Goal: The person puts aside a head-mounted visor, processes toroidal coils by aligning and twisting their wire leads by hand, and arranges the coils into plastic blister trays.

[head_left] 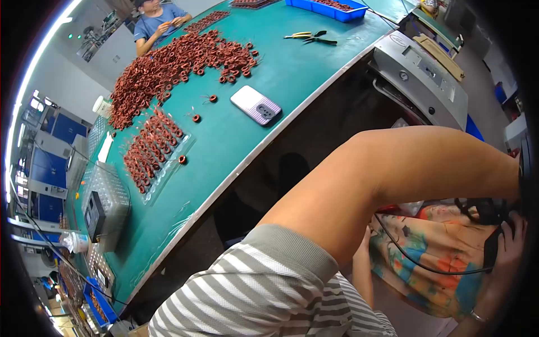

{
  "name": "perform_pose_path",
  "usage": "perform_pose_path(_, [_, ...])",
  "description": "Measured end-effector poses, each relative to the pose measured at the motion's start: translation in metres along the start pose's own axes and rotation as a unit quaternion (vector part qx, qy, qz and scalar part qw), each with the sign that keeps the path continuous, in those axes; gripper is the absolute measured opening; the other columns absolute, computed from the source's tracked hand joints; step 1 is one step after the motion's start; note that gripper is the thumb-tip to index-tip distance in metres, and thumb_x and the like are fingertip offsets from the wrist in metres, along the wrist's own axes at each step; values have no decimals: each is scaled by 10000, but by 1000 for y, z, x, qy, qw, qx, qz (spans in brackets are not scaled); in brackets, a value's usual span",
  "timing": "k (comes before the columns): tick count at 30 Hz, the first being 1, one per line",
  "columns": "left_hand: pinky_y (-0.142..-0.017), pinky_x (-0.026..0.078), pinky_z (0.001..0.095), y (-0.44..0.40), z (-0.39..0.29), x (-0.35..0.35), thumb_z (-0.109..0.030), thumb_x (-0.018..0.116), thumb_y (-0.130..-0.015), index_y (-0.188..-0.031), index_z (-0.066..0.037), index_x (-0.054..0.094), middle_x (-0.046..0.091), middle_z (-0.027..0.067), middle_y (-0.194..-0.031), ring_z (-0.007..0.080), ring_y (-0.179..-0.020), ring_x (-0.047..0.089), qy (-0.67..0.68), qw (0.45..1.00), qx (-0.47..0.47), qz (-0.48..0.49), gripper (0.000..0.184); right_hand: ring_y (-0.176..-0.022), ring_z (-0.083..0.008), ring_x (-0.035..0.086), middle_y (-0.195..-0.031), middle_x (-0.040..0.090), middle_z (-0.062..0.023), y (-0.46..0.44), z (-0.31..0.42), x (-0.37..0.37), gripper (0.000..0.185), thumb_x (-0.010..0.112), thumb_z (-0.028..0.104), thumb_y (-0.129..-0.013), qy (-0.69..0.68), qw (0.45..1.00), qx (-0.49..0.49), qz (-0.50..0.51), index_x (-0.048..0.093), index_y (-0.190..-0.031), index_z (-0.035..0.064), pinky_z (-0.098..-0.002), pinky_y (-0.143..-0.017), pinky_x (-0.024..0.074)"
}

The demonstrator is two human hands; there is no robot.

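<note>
A bare bent arm (373, 174) in a grey-and-white striped sleeve, apparently my left, crosses the foreground. Its forearm runs to the dark right edge, where the hand is cut off. Lower right, a hand (508, 241) has its fingers around a black strap-like thing (492, 247); a bracelet shows at the wrist below. It seems to belong to the person in the patterned garment (432, 241), though I cannot be sure. Behind my sleeve is another forearm (363, 269), its owner unclear. A black cable (426, 268) hangs across the garment. My right hand cannot be made out.
The green table (224, 151) holds a heap of red-brown wire-leaded rings (174, 67), a filled clear tray (151, 147), a phone (256, 105), pliers (321, 39) and a blue bin (331, 10). A co-worker (157, 25) sits beyond. A grey machine (421, 73) stands right of the table.
</note>
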State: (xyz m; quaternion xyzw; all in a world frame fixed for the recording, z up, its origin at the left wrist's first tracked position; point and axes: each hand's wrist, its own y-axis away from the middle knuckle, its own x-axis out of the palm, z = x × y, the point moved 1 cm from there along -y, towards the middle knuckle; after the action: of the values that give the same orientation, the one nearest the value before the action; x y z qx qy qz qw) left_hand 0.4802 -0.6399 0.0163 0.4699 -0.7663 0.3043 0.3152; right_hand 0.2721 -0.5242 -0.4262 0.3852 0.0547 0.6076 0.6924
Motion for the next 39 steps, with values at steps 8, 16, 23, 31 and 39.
perform_pose_path(8, [-707,485,408,6,-7,-8,-421,499,-894,-839,-36,664,640,173,-783,313,-787,617,-24,1000,2,-15,422,-654,-108,562,-792,607,-16,2,9,29,156,558,223,-982,43,998,-9,45,614,-941,84,-239,-538,464])
perform_pose_path(16, [-719,500,423,5,0,-12,-415,496,-884,-855,-24,687,664,203,-813,345,-813,641,-63,998,0,-17,436,-664,-112,563,-788,589,-23,6,6,53,181,533,214,-1000,63,995,-12,77,588,-892,79,-241,-544,471])
perform_pose_path(23, [-729,512,436,45,-34,-52,-409,493,-876,-870,-14,707,685,229,-839,373,-836,662,-284,955,69,-52,450,-667,-100,578,-825,637,-40,12,1,93,168,554,213,-1001,108,985,-18,131,619,-983,60,-227,-548,473])
perform_pose_path(31, [-801,542,398,318,-182,-219,-273,689,-876,-1161,25,602,634,191,-1118,330,-934,653,-525,828,196,22,422,-1136,-201,546,-1213,578,-80,23,-28,169,333,582,149,-978,223,854,-379,279,514,-1269,2,-316,-1019,397])
perform_pose_path(39, [-751,522,265,605,-239,-335,-95,626,-929,-1093,2,667,682,68,-968,116,-819,628,-511,588,198,-595,195,-659,-125,601,-813,645,-89,111,10,380,97,650,24,-892,350,659,-365,557,675,-981,-2,-243,-602,464])
